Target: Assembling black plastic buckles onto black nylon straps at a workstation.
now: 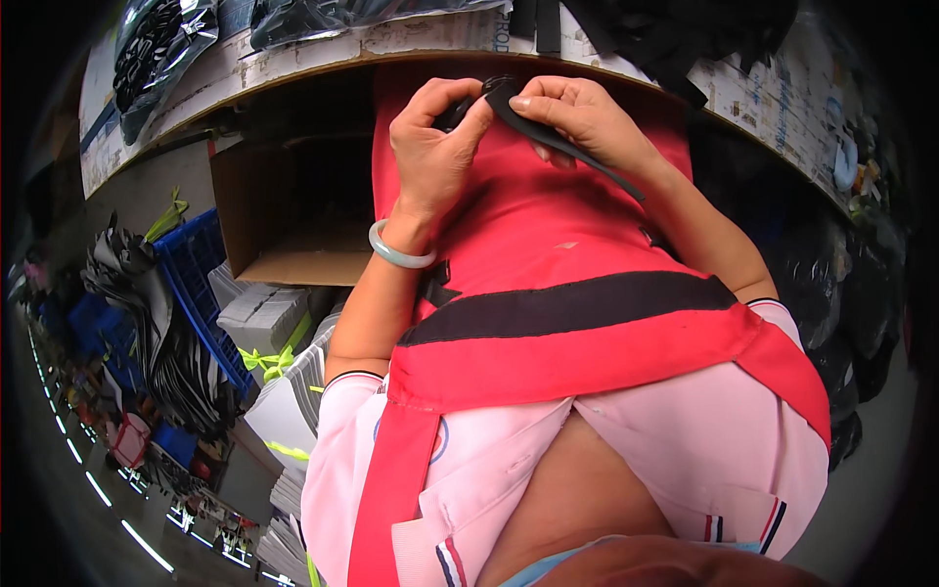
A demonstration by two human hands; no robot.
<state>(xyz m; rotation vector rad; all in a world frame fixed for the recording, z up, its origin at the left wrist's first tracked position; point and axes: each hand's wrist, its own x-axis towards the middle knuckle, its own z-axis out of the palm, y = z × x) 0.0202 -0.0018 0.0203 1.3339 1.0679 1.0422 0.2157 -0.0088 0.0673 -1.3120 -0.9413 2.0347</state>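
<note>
Both of my hands are raised in front of the red apron (548,225), close to the edge of the worktable. A black strip (577,149) of flat, flexible material runs between them, its loose tail slanting down past my right wrist. My left hand (435,142) closes its thumb and fingers on the strip's curled end, where a dark bunched part shows. What exactly lies inside those fingers is partly hidden. With thumb and fingertips my right hand (577,117) pinches the strip a little further along. A pale bangle (396,252) circles my left wrist.
Along the far side curves the worktable (430,41), carrying a clear bag of black pieces (156,59) and loose black strips (685,34). An open cardboard box (303,266) sits below at left. Beside it stand a blue crate (201,284) and tied grey stacks (269,315). Dark bags (831,293) lie at right.
</note>
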